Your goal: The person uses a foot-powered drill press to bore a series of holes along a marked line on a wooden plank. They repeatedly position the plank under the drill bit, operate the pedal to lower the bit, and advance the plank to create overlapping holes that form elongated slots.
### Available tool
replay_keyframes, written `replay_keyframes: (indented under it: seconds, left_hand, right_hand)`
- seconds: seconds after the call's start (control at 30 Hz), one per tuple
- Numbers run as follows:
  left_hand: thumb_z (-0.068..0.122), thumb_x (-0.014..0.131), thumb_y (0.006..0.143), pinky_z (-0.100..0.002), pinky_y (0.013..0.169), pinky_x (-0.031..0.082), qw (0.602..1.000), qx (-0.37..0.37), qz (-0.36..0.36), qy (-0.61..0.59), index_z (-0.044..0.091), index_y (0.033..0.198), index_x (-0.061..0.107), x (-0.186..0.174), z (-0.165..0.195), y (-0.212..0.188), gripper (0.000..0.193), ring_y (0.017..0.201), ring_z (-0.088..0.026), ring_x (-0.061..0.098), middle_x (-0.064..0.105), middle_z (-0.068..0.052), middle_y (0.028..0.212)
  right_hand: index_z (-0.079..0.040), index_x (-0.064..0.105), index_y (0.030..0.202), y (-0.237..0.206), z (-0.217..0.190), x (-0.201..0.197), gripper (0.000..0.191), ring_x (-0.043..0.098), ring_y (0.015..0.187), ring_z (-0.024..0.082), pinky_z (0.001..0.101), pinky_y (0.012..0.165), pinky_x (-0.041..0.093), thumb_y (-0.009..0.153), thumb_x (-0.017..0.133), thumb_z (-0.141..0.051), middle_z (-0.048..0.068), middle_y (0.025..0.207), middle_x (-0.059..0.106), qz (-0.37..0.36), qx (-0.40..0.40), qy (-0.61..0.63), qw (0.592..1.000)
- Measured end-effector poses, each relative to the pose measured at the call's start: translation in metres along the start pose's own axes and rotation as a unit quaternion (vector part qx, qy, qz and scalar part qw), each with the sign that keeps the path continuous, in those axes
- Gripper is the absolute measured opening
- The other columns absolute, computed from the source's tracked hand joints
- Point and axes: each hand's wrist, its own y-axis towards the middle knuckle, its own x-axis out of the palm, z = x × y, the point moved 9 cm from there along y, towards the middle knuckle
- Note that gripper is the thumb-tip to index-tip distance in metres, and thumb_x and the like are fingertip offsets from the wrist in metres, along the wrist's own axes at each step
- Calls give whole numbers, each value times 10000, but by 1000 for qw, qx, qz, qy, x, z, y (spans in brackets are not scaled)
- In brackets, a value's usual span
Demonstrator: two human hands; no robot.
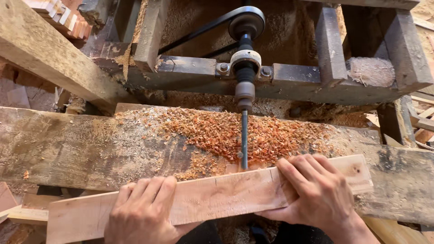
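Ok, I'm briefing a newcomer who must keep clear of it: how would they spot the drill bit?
Find the dark metal frame with its belt pulley. A spindle runs from it toward the pale board under both hands. The drill bit is the thin grey rod at its tip, crossing the reddish shavings.

**Dusty wood shop, sawdust everywhere**

Pretty rough setup here. A wide, worn workbench (68, 149) runs left to right, stained dark in patches and heaped with reddish shavings (266, 135) around the middle. Behind it sits a heavy timber frame (330, 45) with pale sawdust (280, 31) packed in its gaps. A thick beam (49, 54) slants across the far left. Offcuts (68, 18) are stacked far left, more scrap (422, 122) piled on the right. Light is soft and even.
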Motion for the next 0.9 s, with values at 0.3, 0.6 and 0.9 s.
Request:
replay_keyframes:
  seconds: [0.3,0.6,0.9]
  left_hand:
    - [896,508,655,-439,762,527,1000,-2,-13,1,46,1024,697,2,-5,9,946,846,-295,701,736,-155,934]
    - [885,559,644,-447,755,522,1000,7,14,8,60,1058,693,2,-5,13,934,785,-281,694,727,-119,912]
    - [834,635,635,-449,780,513,999,7,44,3,47,994,680,3,-7,12,867,828,-298,682,724,-107,907]
  right_hand:
    - [-51,708,1041,0,8,7,972,702,879,246,439,870,552,530,790,-873,91,963,724,-20,24,0,1000]
    - [-41,707,1022,7,2,-3,954,701,886,244,436,877,542,545,785,-863,96,967,729,9,9,-23,1000]
    - [-35,702,1043,11,1,-7,967,698,896,239,435,889,539,554,778,-866,89,974,723,24,-4,-33,999]
